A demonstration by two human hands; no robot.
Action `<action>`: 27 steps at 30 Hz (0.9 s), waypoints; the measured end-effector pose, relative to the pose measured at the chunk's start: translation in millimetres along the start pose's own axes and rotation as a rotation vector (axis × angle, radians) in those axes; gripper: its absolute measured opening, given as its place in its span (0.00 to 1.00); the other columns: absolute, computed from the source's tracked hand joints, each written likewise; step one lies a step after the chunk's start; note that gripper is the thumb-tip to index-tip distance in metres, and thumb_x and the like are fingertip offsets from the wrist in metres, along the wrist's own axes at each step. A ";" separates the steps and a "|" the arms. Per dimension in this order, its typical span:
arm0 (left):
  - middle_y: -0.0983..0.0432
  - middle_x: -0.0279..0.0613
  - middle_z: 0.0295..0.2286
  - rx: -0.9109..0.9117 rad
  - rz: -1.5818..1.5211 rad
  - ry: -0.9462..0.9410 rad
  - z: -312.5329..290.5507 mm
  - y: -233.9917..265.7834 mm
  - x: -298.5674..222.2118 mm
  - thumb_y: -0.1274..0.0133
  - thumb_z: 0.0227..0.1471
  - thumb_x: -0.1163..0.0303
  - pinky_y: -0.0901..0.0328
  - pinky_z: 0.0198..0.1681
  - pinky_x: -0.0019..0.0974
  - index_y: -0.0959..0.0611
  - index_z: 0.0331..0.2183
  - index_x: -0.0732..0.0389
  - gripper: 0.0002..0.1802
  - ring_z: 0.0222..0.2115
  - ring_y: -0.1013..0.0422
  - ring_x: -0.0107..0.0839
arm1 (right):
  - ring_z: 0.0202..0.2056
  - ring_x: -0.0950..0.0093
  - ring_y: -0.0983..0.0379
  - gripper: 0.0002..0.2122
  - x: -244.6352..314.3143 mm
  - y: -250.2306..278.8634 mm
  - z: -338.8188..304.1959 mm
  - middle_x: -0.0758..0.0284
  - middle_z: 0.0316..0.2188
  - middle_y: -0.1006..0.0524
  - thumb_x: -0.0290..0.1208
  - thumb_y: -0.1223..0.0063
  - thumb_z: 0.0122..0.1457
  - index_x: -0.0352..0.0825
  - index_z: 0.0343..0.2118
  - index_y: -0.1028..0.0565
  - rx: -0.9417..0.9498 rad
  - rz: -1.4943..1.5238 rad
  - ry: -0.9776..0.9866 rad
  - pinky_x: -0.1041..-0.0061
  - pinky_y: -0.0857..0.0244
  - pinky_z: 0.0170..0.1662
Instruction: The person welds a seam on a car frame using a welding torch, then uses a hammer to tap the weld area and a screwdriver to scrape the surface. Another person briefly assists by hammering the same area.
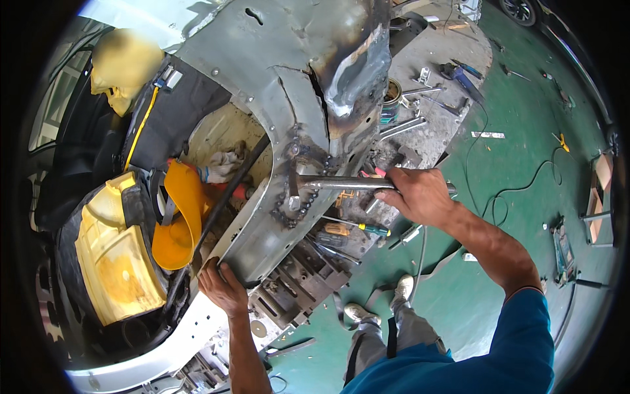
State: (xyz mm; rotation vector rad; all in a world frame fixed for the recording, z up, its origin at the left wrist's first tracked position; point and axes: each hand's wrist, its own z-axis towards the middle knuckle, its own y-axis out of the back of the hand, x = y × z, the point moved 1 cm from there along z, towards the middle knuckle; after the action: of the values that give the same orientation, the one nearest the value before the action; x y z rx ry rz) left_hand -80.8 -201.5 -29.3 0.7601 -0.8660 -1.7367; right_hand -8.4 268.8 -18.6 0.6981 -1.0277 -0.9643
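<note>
My right hand [420, 194] is closed round the metal handle of a hammer [341, 182]. The hammer's head lies over the dotted, scorched weld area [283, 215] on a grey car body pillar [252, 240]; whether it touches is hard to tell. Higher up, the metal has an open split [319, 98] beside a burnt, dented patch [354, 75]. Lower down, my left hand [223, 289] rests on the edge of the sill, fingers stretched over it and thumb apart, holding no tool.
Inside the car are yellow foam [118, 253], an orange curved piece [177, 220] and a dark bar [226, 190]. The cluttered bench [453, 29] carries an open can [392, 98], a blue grinder [464, 82] and a screwdriver [374, 229]. A cable [502, 197] crosses the green floor.
</note>
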 end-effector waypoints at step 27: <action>0.19 0.53 0.44 -0.008 0.016 0.051 0.6 -4.0 -1.2 0.50 0.70 0.61 0.39 0.56 0.53 0.17 0.49 0.67 0.19 0.47 0.26 0.56 | 0.21 0.60 0.22 0.22 -12.5 -18.2 -1.0 0.63 0.23 0.21 0.55 0.39 0.64 0.35 0.35 0.22 0.011 0.017 -0.011 0.59 0.31 0.23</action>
State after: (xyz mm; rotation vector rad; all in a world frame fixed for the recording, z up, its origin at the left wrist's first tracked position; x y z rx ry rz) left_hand -82.9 -199.3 -32.2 0.7865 -0.8286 -1.6984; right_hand -15.7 272.4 -39.1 0.6926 -1.0482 -0.9496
